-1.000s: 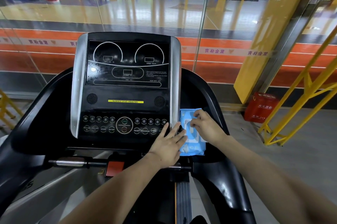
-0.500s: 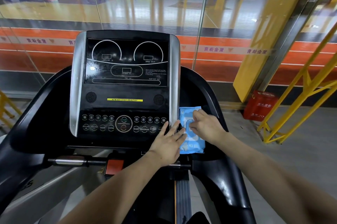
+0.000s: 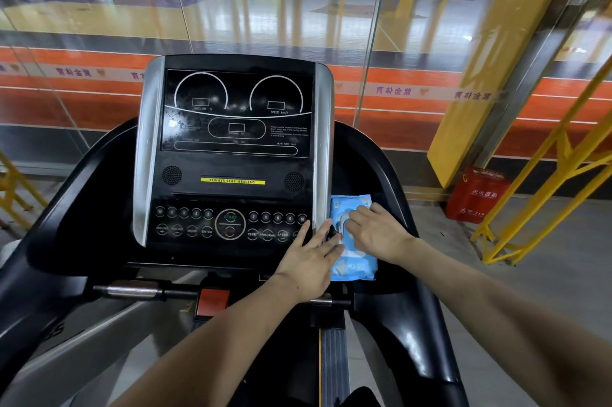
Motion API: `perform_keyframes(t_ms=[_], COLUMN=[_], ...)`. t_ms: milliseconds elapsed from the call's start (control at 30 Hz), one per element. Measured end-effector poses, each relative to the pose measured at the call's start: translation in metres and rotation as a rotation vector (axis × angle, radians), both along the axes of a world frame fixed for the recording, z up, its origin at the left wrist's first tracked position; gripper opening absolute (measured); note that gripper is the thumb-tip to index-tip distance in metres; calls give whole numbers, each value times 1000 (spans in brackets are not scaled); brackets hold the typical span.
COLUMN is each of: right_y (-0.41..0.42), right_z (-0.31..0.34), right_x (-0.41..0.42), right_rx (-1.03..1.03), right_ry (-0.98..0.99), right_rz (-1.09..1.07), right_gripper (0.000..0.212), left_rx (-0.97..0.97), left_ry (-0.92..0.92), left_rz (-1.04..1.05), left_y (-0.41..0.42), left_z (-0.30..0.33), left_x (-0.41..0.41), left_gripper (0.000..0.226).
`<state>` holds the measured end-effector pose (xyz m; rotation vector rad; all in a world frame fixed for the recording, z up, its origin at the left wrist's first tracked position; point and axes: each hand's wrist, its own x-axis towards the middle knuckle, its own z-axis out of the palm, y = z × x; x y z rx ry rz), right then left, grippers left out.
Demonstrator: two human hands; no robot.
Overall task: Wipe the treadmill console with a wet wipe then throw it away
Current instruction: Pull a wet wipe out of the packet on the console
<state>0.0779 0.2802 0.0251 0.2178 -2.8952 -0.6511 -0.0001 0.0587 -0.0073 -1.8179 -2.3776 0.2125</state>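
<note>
Both hands (image 3: 377,234) on wipe pack (image 3: 356,266)

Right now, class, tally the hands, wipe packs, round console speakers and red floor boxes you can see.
Bare hands: 2, left hand, right hand
Blue wet-wipe pack: 1
Round black speaker grilles: 2
Red box: 1
Total: 6

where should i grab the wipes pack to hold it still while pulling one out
Press the pack at its near end, coming from above. It lies flat beside the console with its white flap facing up mid-pack, where the right hand works; the left hand already steadies its left edge.
</note>
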Motion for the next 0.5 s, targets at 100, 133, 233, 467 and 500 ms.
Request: perform_keyframes(t_ms=[100,133,233,467,500], right_y=[2,3,8,7,6], right_z=[2,1,-4,-11,-12], right_x=[7,9,15,18,18], right_rx=[-81,-124,-263,-456,-476], right_ry=[22,26,60,118,139], right_rz=[16,19,-18,-111,-116], right_gripper=[10,11,16,18,13], left_rx=[-1,-2,-18,-31,-29], left_ry=[8,9,19,14,12], left_rz=[2,5,12,12,11], left_y=[-2,-1,-1,0,1], left_z=[0,0,-1,-1,-1], left_x=[0,0,1,1,1], left_gripper=[63,63,64,65,65])
